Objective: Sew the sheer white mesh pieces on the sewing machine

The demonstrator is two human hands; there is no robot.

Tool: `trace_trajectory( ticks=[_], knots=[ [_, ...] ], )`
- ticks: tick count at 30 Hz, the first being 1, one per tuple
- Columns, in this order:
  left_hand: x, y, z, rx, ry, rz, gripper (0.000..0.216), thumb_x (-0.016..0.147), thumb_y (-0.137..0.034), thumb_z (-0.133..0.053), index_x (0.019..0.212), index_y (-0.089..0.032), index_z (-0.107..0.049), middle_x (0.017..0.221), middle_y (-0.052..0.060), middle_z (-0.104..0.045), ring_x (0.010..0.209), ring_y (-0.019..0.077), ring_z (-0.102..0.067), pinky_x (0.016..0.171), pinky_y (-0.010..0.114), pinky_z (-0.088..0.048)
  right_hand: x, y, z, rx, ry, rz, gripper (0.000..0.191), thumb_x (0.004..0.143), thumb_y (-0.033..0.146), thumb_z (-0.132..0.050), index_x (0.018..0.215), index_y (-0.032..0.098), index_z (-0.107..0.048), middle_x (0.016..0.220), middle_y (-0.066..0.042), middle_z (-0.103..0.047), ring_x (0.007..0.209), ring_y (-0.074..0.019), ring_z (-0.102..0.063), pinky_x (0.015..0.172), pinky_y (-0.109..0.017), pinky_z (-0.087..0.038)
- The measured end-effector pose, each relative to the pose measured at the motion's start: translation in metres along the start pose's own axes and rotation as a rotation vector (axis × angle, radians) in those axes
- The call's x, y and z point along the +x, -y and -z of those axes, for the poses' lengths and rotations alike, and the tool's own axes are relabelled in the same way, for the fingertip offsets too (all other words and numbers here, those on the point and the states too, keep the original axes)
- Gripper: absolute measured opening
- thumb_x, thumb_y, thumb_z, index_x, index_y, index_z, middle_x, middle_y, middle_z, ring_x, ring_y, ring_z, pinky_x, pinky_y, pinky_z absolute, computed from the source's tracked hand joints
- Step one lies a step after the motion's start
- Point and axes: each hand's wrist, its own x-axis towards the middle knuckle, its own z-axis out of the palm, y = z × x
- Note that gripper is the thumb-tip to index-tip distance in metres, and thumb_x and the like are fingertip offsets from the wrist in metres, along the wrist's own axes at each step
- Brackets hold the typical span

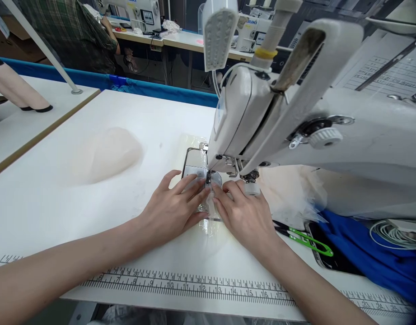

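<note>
My left hand [172, 208] lies flat on the white table [58, 194], fingers stretched toward the needle [208, 179] of a white sewing machine [296, 117]. My right hand [243, 212] lies flat beside it on the other side, fingertips close to the presser foot. Both press on a thin, see-through piece of fabric [208, 221] over the metal needle plate [194, 167]. Neither hand grips anything.
A pale sheer fabric heap [106, 153] lies to the left. Green thread snips [306, 241], a phone, blue cloth [373, 257] and white cord sit at the right. A printed ruler [194, 286] runs along the front edge. Another person [75, 36] works at a far table.
</note>
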Motion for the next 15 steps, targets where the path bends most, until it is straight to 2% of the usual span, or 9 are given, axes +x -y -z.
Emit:
trace_trajectory(
  ticks=[11,15],
  knots=[
    [0.002,0.004,-0.003,-0.013,0.024,-0.002,0.036,0.099,-0.040,-0.045,0.126,-0.021,-0.058,0.131,0.006,-0.061,0.123,0.0225,-0.053,0.106,0.046,-0.030,0.002,-0.005,-0.008,-0.038,-0.052,0.016,0.032,0.098,0.028,-0.047,0.121,0.015,-0.065,0.090,-0.011,-0.073,0.097,-0.0257,-0.059,0.083,-0.039,-0.035],
    [0.000,0.005,0.009,-0.076,-0.018,-0.020,0.028,0.098,-0.031,-0.048,0.119,-0.019,-0.060,0.125,0.005,-0.065,0.120,0.0215,-0.054,0.104,0.042,-0.036,0.001,-0.008,0.000,0.005,-0.053,0.018,0.031,0.097,0.025,-0.047,0.116,0.014,-0.067,0.095,-0.012,-0.072,0.093,-0.0256,-0.061,0.083,-0.039,-0.038]
  ],
)
